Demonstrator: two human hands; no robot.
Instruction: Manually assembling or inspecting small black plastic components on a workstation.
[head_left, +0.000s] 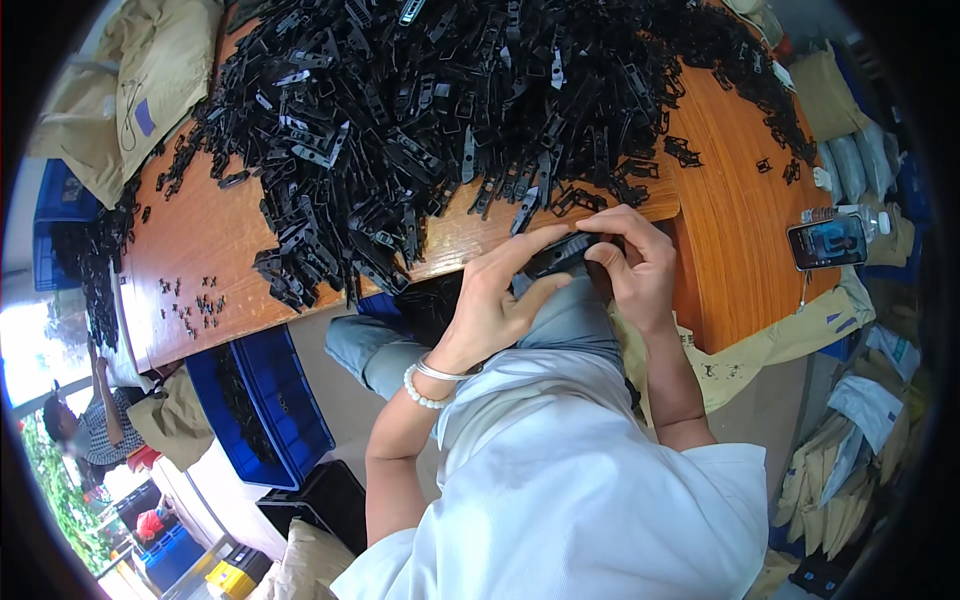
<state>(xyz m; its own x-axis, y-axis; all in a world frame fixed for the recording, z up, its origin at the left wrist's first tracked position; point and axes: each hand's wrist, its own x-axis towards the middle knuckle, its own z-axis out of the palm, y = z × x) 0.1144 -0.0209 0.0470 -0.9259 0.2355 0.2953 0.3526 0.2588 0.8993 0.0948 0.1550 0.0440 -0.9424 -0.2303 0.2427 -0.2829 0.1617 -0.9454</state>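
Over my lap at the table's near edge, a long black plastic part (562, 256) is held between both hands. My left hand (500, 300), with a beaded bracelet and a bangle on its wrist, has its index finger along the far end of the part and its thumb on the near side. The fingers of my right hand (640, 262) are curled, thumb and index finger pinching the part's right end. Just beyond my hands a big heap of similar black plastic parts (430, 120) covers the wooden table (450, 245).
Small black pieces (195, 308) lie scattered at the table's left. A phone (828, 243) stands at the right edge beside a clear bottle (878, 222). Blue crates (285, 400) sit below on the left. Sacks (165, 85) lie around, and another person (100, 425) is at far left.
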